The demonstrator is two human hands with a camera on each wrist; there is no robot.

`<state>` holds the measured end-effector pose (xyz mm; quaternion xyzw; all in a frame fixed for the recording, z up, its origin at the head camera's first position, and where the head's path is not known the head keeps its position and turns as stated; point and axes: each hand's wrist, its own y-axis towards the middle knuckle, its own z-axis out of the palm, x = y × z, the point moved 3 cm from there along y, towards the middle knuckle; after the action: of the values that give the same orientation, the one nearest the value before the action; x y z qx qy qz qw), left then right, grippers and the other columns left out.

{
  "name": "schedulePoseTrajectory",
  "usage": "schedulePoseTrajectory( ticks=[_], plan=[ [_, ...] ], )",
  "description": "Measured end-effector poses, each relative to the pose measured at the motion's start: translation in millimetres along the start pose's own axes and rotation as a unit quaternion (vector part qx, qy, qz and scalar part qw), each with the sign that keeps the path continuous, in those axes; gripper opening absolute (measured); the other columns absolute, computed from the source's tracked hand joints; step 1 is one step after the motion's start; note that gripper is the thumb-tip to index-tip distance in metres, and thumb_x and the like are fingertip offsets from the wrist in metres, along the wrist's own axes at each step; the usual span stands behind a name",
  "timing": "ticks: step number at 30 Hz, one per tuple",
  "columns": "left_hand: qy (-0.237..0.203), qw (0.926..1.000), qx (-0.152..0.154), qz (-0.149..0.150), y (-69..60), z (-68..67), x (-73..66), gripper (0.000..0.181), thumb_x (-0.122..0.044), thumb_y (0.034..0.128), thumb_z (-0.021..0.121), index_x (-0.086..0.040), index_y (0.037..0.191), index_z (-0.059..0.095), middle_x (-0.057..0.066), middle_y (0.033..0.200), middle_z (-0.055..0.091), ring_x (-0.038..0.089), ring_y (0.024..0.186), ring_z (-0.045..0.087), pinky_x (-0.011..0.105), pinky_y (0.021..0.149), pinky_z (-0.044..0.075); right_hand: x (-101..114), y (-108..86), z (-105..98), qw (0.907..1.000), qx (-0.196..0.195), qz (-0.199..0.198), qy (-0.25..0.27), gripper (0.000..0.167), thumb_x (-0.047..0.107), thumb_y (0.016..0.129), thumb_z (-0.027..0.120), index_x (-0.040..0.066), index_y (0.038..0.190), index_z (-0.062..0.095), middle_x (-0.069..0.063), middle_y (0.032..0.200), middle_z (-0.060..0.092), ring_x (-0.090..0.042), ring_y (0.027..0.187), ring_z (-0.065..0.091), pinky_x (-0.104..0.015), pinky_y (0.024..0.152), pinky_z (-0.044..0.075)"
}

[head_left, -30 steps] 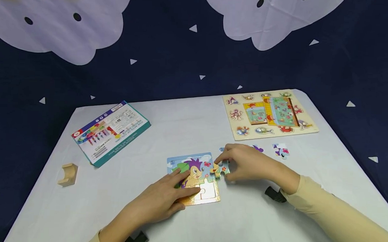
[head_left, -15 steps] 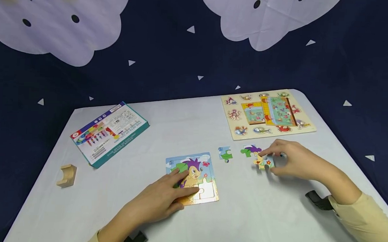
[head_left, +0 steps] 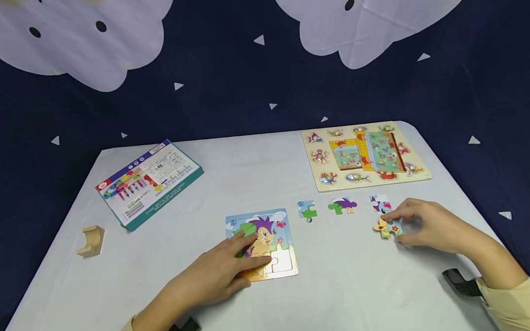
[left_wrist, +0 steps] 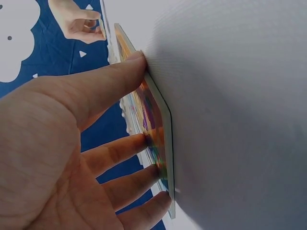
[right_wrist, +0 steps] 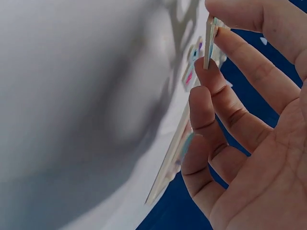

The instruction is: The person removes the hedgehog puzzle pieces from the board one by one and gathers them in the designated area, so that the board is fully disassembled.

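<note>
Right hand (head_left: 428,227): grip clamped on a puzzle piece (head_left: 394,227), thumb and fingertips at its edges. Piece shows yellow, green and a red flower, and sits right of the puzzle board. Can't say for sure if it touches the loose piece just behind; the right wrist view has it nearly edge-on.

Left hand (head_left: 220,269): grip not pinching, fingers spread across the puzzle board (head_left: 284,260), thumb at the near edge. Cartoon animal with purple hair on the board; lower right is pale with piece outlines.

Three loose pieces in a row: blue-green piece (head_left: 306,210) nearest the board, purple-green piece (head_left: 343,205) next, butterfly piece (head_left: 378,202) at the right end, behind the held one.

Further back right: wooden board (head_left: 315,168) with sea animals, two bright cards (head_left: 383,151) overlapping on it. Left side: flat box (head_left: 150,182) set at an angle, wooden block (head_left: 92,241) with a curved cutout nearer. All on the white surface (head_left: 352,297). Dark blue cloth (head_left: 225,65) with clouds behind.
</note>
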<state>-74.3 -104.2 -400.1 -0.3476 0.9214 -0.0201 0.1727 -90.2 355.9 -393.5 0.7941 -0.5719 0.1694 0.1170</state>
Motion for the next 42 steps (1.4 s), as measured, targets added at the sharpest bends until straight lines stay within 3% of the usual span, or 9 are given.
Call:
schedulePoseTrajectory(
  ticks=[6, 15, 21, 25, 32, 36, 42],
  plan=[
    [-0.003, 1.0000, 0.001, -0.001, 0.1, -0.6, -0.2, 0.057, -0.032, 0.0995, 0.077, -0.043, 0.152, 0.059, 0.012, 0.172, 0.042, 0.043, 0.157, 0.043, 0.059, 0.121, 0.046, -6, -1.2, 2, 1.0000, 0.005, 0.008, 0.002, 0.048, 0.020, 0.069, 0.101, 0.025, 0.114, 0.085, 0.012, 0.108, 0.073, 0.001, 0.090, 0.054, -0.026, 0.078, 0.050],
    [-0.006, 1.0000, 0.005, -0.002, 1.5, -0.2, 0.7, 0.059, -0.032, 0.0992, 0.078, -0.044, 0.153, 0.058, 0.012, 0.172, 0.042, 0.043, 0.156, 0.043, 0.060, 0.120, 0.046, -6, -1.3, 5, 0.9997, -0.012, -0.021, 0.008, 0.039, 0.010, 0.069, 0.098, 0.028, 0.101, 0.086, 0.017, 0.100, 0.069, 0.006, 0.089, 0.055, -0.023, 0.076, 0.050],
    [-0.008, 0.9999, 0.010, -0.008, 1.4, -0.7, 1.1, 0.058, -0.032, 0.0991, 0.078, -0.045, 0.153, 0.059, 0.012, 0.172, 0.042, 0.044, 0.156, 0.044, 0.060, 0.120, 0.046, -7, -0.6, 5, 0.9992, -0.018, -0.036, 0.006, 0.040, 0.008, 0.071, 0.095, 0.022, 0.107, 0.086, 0.017, 0.097, 0.068, 0.004, 0.081, 0.049, -0.022, 0.068, 0.046],
    [-0.011, 0.9998, 0.013, -0.008, 1.4, -0.7, 0.9, 0.058, -0.032, 0.0993, 0.077, -0.045, 0.153, 0.058, 0.011, 0.172, 0.042, 0.043, 0.156, 0.043, 0.060, 0.120, 0.046, -13, -5.6, 3, 0.9991, -0.002, -0.020, 0.037, 0.041, 0.013, 0.071, 0.098, 0.022, 0.110, 0.084, 0.015, 0.097, 0.068, 0.002, 0.080, 0.051, -0.020, 0.066, 0.045],
    [-0.010, 0.9998, 0.013, -0.007, 0.6, -0.7, 0.8, 0.059, -0.033, 0.0991, 0.077, -0.045, 0.153, 0.058, 0.011, 0.172, 0.042, 0.043, 0.156, 0.044, 0.060, 0.120, 0.046, -22, -10.1, 2, 0.9952, 0.054, 0.042, 0.070, 0.051, 0.018, 0.070, 0.101, 0.018, 0.116, 0.079, 0.012, 0.104, 0.070, 0.006, 0.088, 0.055, -0.019, 0.072, 0.051],
    [-0.008, 0.9999, 0.010, -0.006, 0.9, -0.7, 0.8, 0.059, -0.033, 0.0990, 0.078, -0.045, 0.153, 0.058, 0.011, 0.172, 0.042, 0.043, 0.156, 0.044, 0.060, 0.121, 0.046, -23, -8.5, 3, 0.9951, 0.055, 0.044, 0.070, 0.046, 0.015, 0.072, 0.099, 0.016, 0.113, 0.079, 0.012, 0.103, 0.070, 0.006, 0.087, 0.056, -0.018, 0.073, 0.052],
    [-0.006, 1.0000, 0.007, -0.004, 1.3, -0.2, 0.6, 0.059, -0.033, 0.0987, 0.078, -0.044, 0.153, 0.058, 0.011, 0.172, 0.042, 0.043, 0.156, 0.044, 0.060, 0.120, 0.047, -23, -7.6, 5, 0.9974, 0.026, 0.023, 0.063, 0.039, 0.015, 0.072, 0.099, 0.017, 0.106, 0.080, 0.015, 0.094, 0.068, 0.006, 0.082, 0.055, -0.017, 0.070, 0.052]
  ],
)
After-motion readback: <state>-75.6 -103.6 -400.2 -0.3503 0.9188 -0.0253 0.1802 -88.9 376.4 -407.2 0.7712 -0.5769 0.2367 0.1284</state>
